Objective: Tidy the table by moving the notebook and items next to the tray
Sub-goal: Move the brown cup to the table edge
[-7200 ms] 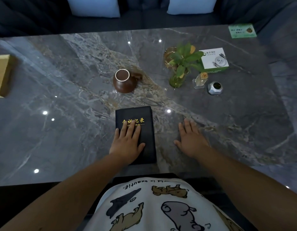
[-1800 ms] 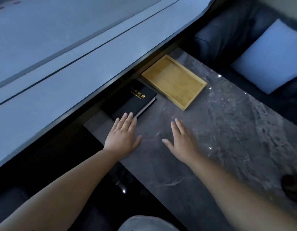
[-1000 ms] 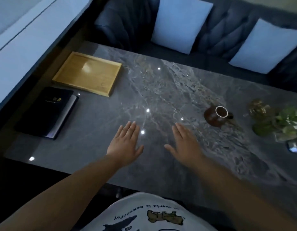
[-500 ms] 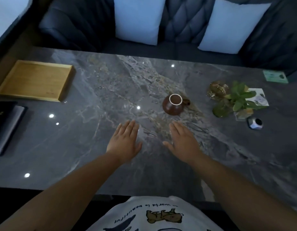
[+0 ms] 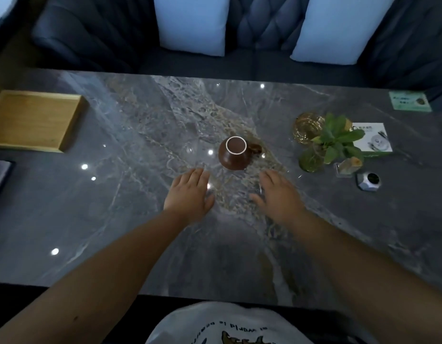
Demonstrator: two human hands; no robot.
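Brown glazed ceramic, the cup [image 5: 233, 153] stands upright just beyond and between the left hand [image 5: 189, 194] and right hand [image 5: 279, 194], both spread flat and empty. Likely light, slick, breakable; grasp its round body or the right-side handle.

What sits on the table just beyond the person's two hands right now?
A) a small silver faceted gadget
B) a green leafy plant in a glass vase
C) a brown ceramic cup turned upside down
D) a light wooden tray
C: the brown ceramic cup stands base-up on the grey marble table, just past the open left hand and right hand, touched by neither.
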